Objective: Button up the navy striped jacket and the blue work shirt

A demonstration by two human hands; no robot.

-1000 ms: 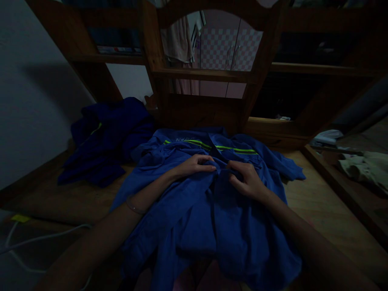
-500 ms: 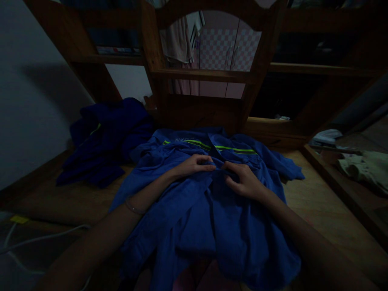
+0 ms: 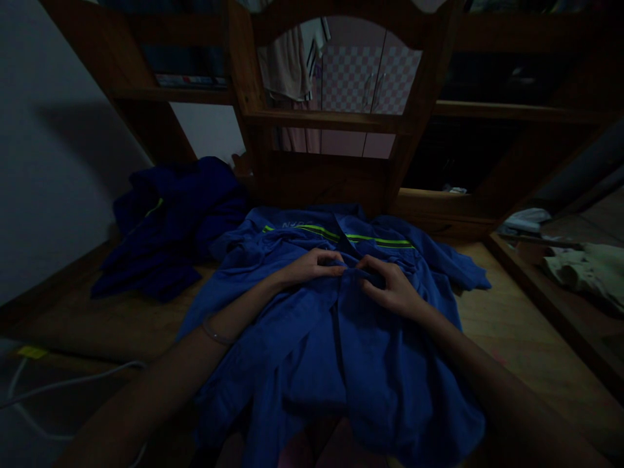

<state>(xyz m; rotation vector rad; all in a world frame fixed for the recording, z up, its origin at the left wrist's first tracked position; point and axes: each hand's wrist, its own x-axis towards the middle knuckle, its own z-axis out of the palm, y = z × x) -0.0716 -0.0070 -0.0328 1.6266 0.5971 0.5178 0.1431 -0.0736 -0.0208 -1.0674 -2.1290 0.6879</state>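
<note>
A blue work jacket with a yellow-green stripe across its chest lies spread on the wooden desk, its lower part hanging over the near edge. My left hand pinches the cloth at the front opening between thumb and fingers. Close by on the right, my right hand grips the other side of the opening, thumb and forefinger on the fabric. The two sets of fingertips are almost touching. Any button or fastener between them is too dark and small to make out.
A darker blue garment lies heaped at the left on the desk. Wooden shelving rises behind the jacket. A white cable loops at the lower left. Pale cloth lies at the far right.
My right thumb and forefinger have closed in on the cloth, and the front flap there is drawn up slightly toward my left fingers. My left hand is nearly still.
</note>
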